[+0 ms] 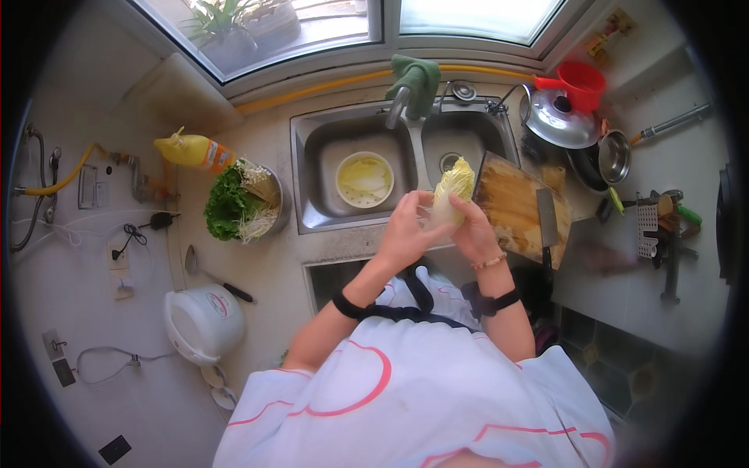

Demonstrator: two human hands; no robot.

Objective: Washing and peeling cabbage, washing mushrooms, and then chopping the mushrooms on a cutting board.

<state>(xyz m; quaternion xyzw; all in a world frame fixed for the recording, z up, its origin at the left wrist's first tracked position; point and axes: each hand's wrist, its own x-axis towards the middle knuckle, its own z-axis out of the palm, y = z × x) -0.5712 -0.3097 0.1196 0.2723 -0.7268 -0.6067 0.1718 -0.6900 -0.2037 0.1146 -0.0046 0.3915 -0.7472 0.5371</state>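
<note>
A small head of napa cabbage (456, 186) is held upright between both my hands, over the front edge of the right sink bowl. My right hand (473, 228) grips its right side and base. On its left side, the fingers of my left hand (412, 225) touch the pale lower leaves. Pale yellow cabbage leaves (366, 175) lie in a round white colander (365, 204) in the left sink bowl. Just right of my hands, a cleaver (547, 216) rests on a worn wooden cutting board (503, 199).
The metal faucet (398, 108) with a green cloth (416, 82) over it stands behind the sink. Left are a pot (284, 202) of lettuce and mushrooms, a yellow bottle (193, 151), a ladle (219, 281) and a white rice cooker (205, 322). A metal lid (562, 126) lies back right.
</note>
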